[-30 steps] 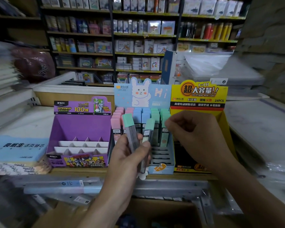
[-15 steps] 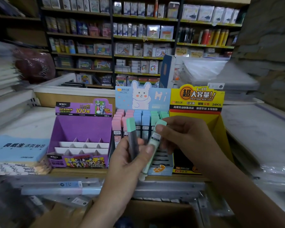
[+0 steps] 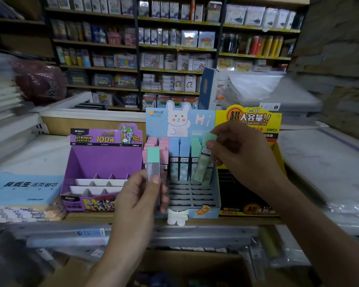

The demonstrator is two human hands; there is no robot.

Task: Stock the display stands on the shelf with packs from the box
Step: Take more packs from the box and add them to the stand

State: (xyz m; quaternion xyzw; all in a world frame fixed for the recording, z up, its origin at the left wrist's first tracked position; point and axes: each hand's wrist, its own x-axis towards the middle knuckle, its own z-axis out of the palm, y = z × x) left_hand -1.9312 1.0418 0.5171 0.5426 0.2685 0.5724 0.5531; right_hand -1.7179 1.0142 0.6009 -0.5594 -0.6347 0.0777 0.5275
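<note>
The left hand [image 3: 139, 199] pinches a spare green-capped pack [image 3: 153, 160] upright before the bunny stand [image 3: 178, 123]; the right hand [image 3: 245, 156] pinches another green pack [image 3: 203, 162], tilted, over the green row [image 3: 195, 145]. Enter crooked and it may jam or topple neighbours.

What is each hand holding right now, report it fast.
Left hand: grips a green-capped pencil-lead pack.
Right hand: pinches a tilted mint bunny-print pack at the bunny display stand.
</note>
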